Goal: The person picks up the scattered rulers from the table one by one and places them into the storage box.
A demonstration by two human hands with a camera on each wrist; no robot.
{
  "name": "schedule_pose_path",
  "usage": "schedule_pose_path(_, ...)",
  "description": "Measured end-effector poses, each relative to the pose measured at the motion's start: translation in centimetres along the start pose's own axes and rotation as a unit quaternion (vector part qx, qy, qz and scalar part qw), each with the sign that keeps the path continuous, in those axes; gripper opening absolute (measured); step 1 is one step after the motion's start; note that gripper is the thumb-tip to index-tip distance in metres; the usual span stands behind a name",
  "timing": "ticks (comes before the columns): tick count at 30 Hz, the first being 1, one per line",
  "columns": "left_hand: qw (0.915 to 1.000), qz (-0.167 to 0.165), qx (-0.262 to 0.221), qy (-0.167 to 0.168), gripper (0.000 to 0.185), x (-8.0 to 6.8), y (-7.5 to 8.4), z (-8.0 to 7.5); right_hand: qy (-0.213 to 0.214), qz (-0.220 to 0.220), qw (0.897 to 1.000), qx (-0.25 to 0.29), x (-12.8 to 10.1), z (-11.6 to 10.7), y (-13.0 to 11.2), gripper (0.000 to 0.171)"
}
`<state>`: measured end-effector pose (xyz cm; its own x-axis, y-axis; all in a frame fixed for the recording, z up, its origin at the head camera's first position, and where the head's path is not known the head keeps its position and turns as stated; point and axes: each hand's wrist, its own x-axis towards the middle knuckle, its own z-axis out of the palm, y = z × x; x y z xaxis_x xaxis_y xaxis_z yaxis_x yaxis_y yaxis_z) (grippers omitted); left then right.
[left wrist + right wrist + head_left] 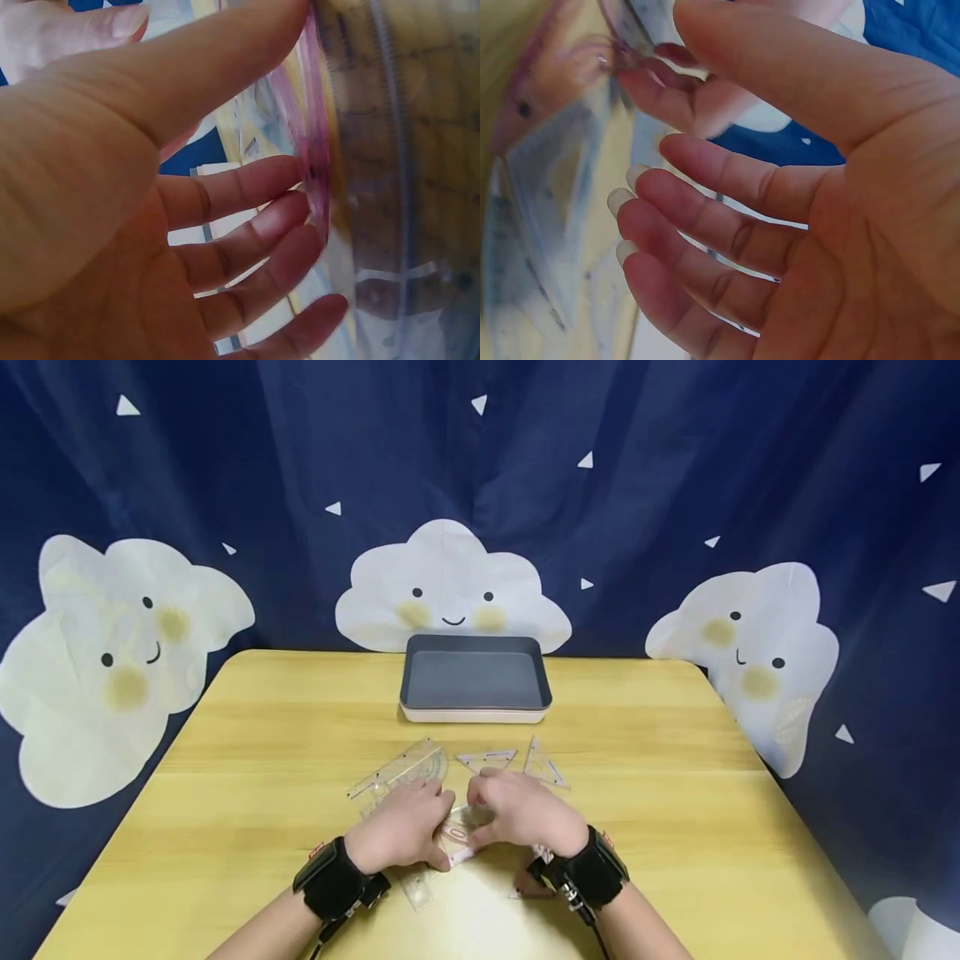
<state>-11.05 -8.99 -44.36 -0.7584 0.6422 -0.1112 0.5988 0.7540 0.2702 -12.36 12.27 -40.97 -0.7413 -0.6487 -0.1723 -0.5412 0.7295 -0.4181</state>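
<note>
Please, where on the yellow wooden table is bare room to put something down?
Bare wood lies on the yellow wooden table left of the clear plastic rulers, right of them toward the far edge, and either side of the dark grey tray. It is crowded around the left hand and right hand.

One high view over the table, two close views at the palms.

The head camera looks forward and down from above the near edge of the wooden table (pixel 675 793), taking in its whole top, the grey tray (pixel 476 681) at the far side and the cloud curtain (pixel 187 468) behind. The left wrist camera sits right at the left hand (pixel 150 225), looking along the palm toward the fingertips, very near and blurred. The right wrist camera does the same at the right hand (pixel 817 210). All three share the clear plastic rulers (pixel 408 768) lying between the hands.
</note>
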Motion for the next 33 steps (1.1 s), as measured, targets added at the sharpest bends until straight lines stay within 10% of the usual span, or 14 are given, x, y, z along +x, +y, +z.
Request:
schedule_pose_path(12,0.9938,0.045,-0.102,0.002,0.057,-0.8,-1.2,1.6,-0.055,-0.018,0.997,0.047,-0.3,3.1,0.3,0.027)
schedule_pose_path(22,0.9610,0.065,-0.269,-0.012,0.020,-0.1,-2.8,0.8,-0.028,-0.076,0.988,0.128,0.4,3.2,2.1,0.012)
schedule_pose_path(33,0.9474,0.059,-0.310,0.054,0.011,1.1,-3.6,0.2,-0.020,-0.061,0.979,0.195,0.9,0.9,3.6,0.007)
